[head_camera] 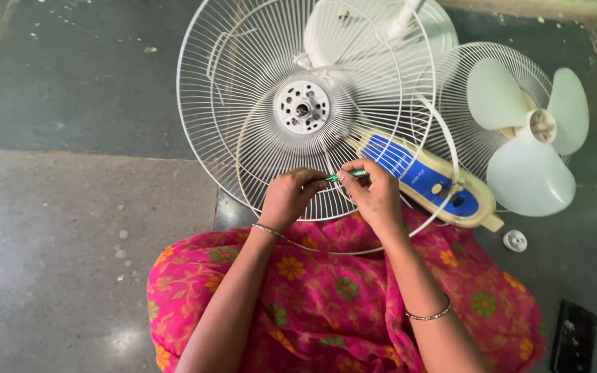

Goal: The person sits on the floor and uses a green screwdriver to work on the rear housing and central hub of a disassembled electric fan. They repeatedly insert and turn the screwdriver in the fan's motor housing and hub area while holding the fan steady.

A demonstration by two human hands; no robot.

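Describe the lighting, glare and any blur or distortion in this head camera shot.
Head view: soft, even light with faint shadows; a pale glare patch on the floor at lower left; the left hand, right hand and green tool look sharp, as does the wire fan guard; the frame edges bend slightly from the wide lens.

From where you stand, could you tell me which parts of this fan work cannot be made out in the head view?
- Tip of the green tool: hidden between the left hand and right hand, against the wire fan guard.
- Fan stand: cut off by the top edge.
- Dark object on the floor: cut by the bottom edge, too dim to identify.
- Small white cap: too small for detail.
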